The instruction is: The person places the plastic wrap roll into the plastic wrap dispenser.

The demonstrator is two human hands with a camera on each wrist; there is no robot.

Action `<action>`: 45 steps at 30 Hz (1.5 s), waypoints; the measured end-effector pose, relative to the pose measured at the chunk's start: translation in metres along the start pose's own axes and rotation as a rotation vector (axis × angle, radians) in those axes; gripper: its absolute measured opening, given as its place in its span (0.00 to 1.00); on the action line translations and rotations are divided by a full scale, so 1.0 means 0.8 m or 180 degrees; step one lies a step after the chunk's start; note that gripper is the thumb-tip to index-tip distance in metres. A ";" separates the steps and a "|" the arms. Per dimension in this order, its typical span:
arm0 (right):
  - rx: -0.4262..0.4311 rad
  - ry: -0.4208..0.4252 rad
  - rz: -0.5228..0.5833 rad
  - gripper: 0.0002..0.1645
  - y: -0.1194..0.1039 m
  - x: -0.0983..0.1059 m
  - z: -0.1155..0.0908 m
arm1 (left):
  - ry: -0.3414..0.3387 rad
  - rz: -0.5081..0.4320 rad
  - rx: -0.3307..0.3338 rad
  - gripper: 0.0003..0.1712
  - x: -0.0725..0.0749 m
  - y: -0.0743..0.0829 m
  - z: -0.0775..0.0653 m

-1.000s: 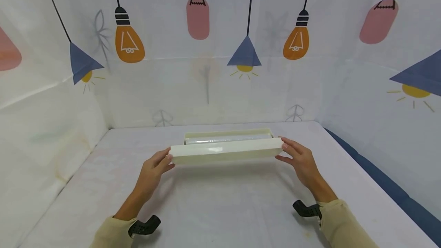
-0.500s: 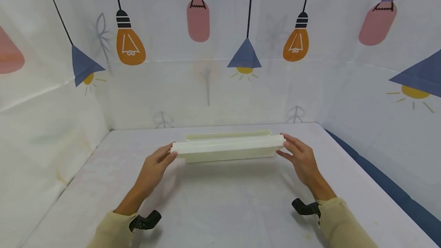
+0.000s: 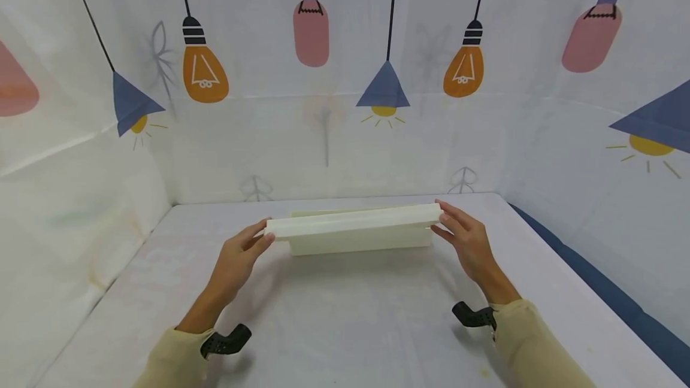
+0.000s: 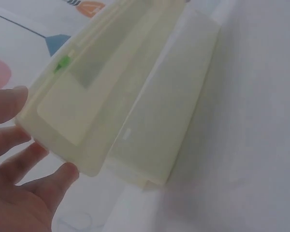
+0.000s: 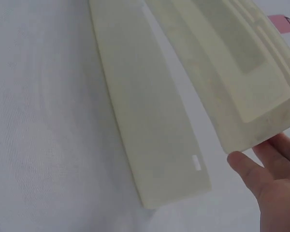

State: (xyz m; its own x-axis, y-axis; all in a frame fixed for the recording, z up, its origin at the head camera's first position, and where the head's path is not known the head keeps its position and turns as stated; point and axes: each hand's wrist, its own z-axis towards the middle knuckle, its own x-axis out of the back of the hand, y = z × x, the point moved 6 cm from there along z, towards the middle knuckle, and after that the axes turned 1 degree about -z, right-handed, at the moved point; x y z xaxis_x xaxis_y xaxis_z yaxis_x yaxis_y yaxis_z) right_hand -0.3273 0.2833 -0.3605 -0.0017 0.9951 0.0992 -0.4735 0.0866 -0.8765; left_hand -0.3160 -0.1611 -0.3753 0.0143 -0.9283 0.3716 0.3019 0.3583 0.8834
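A long cream lid (image 3: 353, 223) hangs above a matching open-topped cling film dispenser box (image 3: 361, 243) on the table. My left hand (image 3: 235, 262) pinches the lid's left end, thumb on the near side. At the other end, my right hand (image 3: 471, 250) pinches it the same way, holding that end slightly higher. The lid's hollow underside (image 4: 77, 108) shows in the left wrist view, with a small green piece (image 4: 62, 63) along its edge. A gap separates lid and box in the right wrist view, where the box's front wall (image 5: 145, 106) stands upright. The box's inside is hidden.
A white-covered table (image 3: 345, 322) lies beneath, bounded by a lamp-patterned white sheet (image 3: 334, 142) behind and at the sides. Dark blue material (image 3: 587, 280) runs beyond the right table edge. Black wrist devices (image 3: 226, 340) sit on both cuffs.
Both hands have lifted the lid up and back over the box, its right end rising more. The clear wrapped roll inside the box, visible a second ago, is now covered from view.
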 end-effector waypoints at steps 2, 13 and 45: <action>-0.0001 -0.0005 0.0006 0.31 0.000 -0.002 0.001 | 0.0004 -0.0034 -0.0039 0.37 0.002 0.002 0.001; 0.0008 0.0082 0.0016 0.29 0.000 -0.003 0.004 | -0.0068 -0.0044 -0.0070 0.34 -0.004 0.009 0.011; -0.0094 0.0281 -0.0167 0.26 0.011 -0.003 0.020 | 0.0035 -0.0242 -0.0433 0.28 -0.015 0.010 0.033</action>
State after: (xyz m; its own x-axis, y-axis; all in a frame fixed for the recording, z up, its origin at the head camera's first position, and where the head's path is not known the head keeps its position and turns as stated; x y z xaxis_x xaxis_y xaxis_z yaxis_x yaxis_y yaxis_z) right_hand -0.3457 0.2812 -0.3604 0.1007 0.9894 0.1045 -0.4447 0.1387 -0.8849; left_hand -0.3388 -0.1444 -0.3649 -0.0032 -0.9535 0.3013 0.4287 0.2708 0.8619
